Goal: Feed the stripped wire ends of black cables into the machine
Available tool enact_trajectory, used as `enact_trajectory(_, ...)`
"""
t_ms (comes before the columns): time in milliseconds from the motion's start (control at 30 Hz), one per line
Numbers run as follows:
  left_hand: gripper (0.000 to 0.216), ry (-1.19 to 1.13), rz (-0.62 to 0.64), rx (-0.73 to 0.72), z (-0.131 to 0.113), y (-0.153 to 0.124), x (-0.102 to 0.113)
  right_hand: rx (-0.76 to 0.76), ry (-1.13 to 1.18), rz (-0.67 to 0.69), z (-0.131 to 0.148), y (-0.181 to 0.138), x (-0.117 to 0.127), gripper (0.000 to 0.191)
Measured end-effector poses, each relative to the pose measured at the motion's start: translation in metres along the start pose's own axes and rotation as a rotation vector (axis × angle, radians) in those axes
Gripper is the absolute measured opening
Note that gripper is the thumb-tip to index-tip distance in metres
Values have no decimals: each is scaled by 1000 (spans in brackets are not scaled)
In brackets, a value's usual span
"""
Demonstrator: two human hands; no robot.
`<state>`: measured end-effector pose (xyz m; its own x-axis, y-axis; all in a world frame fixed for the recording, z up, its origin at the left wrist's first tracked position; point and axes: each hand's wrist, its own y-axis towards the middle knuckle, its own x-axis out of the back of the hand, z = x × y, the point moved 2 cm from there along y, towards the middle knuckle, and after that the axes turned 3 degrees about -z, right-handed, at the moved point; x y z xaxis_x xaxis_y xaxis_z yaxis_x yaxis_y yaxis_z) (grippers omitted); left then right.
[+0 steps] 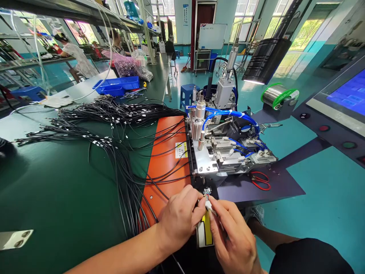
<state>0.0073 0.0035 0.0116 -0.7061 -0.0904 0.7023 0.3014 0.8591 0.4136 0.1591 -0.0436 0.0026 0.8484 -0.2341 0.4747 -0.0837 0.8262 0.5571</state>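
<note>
My left hand (179,219) and my right hand (231,233) meet at the near edge of the bench, fingers pinched together around a small metal connector (207,191) on the end of a thin black cable. The connector sits just in front of a metal fixture machine (225,152) with blue air hoses. A large bundle of black cables (114,144) fans out to the left over the green mat and an orange plate (167,160).
Red-handled scissors (261,180) lie right of the fixture. A solder wire spool (279,96) and a control panel with a blue screen (348,95) stand at the right. Blue trays (118,85) sit further down the bench, where other people work.
</note>
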Motion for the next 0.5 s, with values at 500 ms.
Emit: enact_trajectory(500,18,154,5,-34,-2,-2,0,-91,-33,-22,-2,18,3,20)
